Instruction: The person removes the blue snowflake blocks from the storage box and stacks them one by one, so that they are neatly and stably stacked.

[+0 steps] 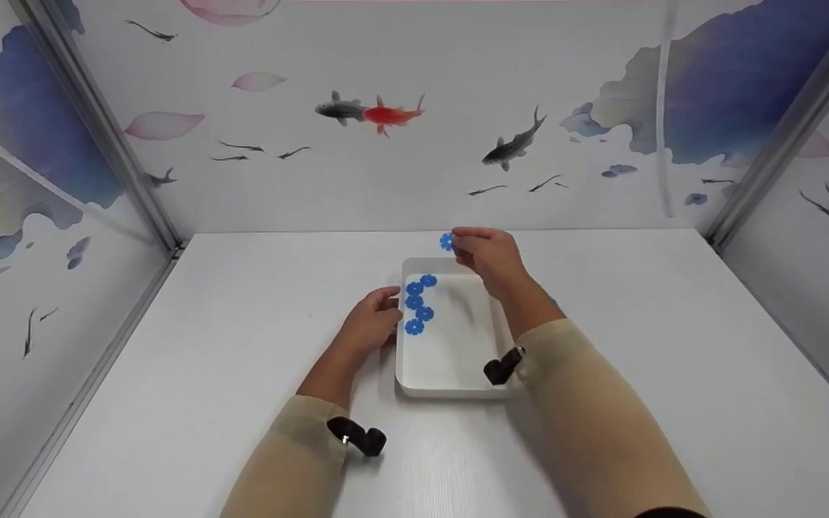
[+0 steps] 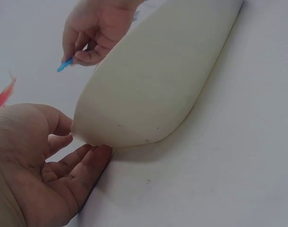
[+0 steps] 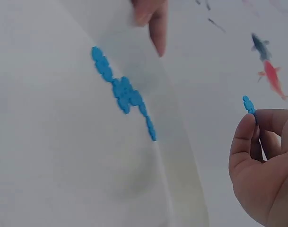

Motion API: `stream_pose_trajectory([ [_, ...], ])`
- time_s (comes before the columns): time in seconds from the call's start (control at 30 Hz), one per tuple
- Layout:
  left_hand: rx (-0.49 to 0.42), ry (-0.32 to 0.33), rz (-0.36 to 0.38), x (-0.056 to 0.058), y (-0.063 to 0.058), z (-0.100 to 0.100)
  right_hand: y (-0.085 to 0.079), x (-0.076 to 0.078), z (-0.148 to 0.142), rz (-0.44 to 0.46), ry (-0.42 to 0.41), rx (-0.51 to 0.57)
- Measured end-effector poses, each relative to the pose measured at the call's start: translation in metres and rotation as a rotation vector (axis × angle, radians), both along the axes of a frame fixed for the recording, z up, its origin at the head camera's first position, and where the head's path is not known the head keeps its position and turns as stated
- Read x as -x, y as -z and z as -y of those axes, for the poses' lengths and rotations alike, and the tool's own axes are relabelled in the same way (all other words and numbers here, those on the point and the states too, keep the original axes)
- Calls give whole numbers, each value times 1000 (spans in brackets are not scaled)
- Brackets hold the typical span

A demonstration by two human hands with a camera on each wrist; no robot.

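Between thumb and fingertips, my right hand point(image 1: 494, 262) pinches a blue snowflake-shaped plastic disc point(image 1: 447, 242) above the far edge of a white rectangular tray point(image 1: 450, 393). In the right wrist view the held disc point(image 3: 248, 104) is turned nearly edge-on. Several like blue discs point(image 1: 414, 302) lie in an uneven line along the tray's left inner side, some touching. My left hand point(image 1: 370, 320) rests its fingers against the outside of the tray's left wall. The left wrist view shows the fingertips point(image 2: 103, 153) touching the wall.
White tabletop point(image 1: 242, 374) surrounds the tray, with fish-printed panels point(image 1: 400, 43) behind and at both sides. A small blue piece point(image 1: 554, 303) shows partly behind my right forearm. Black wrist-camera mounts point(image 1: 365, 437) stick out from both sleeves.
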State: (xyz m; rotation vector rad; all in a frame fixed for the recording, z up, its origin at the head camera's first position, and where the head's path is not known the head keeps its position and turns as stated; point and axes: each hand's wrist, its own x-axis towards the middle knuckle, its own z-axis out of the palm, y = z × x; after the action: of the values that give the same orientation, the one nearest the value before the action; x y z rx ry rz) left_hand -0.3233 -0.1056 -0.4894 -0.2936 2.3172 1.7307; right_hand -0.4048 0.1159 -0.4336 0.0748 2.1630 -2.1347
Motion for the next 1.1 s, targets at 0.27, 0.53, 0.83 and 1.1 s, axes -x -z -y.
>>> stream_pose_trajectory([
  [0.27,17,-10,-1,0,2,-1,-9,-22,-39,9,48,73],
  [0.53,10,-2,-20,-1,2,1,2,-41,-80,-7,133,60],
  [0.83,5,-1,-15,-1,4,-1,20,-46,-126,86,178,-92],
  [1.1,18,-12,-5,0,4,0,42,-45,-164,132,72,-180],
])
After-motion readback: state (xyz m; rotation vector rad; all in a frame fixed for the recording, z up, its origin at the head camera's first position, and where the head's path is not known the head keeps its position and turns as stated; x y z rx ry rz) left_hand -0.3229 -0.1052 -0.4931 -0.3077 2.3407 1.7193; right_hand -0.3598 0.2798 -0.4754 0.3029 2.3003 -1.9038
